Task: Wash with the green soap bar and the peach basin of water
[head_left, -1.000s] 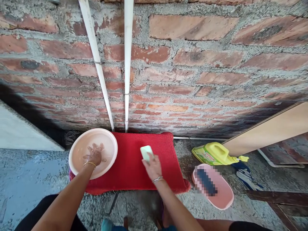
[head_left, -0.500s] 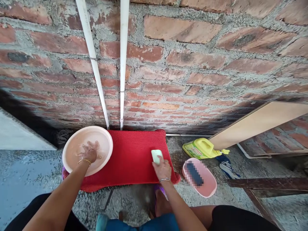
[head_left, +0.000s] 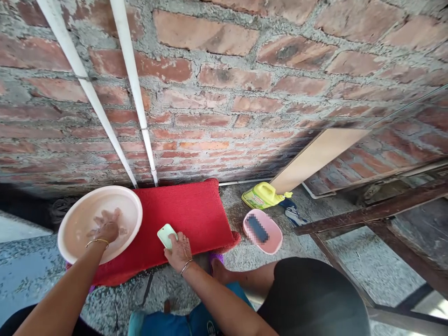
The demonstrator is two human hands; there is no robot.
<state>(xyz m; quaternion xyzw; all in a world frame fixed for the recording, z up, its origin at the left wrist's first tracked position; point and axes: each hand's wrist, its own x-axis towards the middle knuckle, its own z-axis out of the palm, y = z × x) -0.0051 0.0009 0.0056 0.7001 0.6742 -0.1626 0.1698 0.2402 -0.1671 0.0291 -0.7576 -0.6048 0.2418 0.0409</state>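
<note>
We saw the right hand [head_left: 179, 252] closed around a pale green soap bar [head_left: 166, 234], pressed on the near edge of the red textured mat [head_left: 196, 214]. Left of that mat, the left hand [head_left: 105, 227] lay with fingers spread, gripping nothing, in the round pink plastic basin [head_left: 75, 219].

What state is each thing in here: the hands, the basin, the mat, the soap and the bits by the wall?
left hand: dipped in the basin, fingers spread.
right hand: closed on the soap bar.
soap bar: pressed on the red mat.
pink basin: upright, holding water, resting on the mat's left end.
red mat: laid flat on the floor against the wall.
yellow jug: lying on its side.
pink tray: upright on the floor.
</note>
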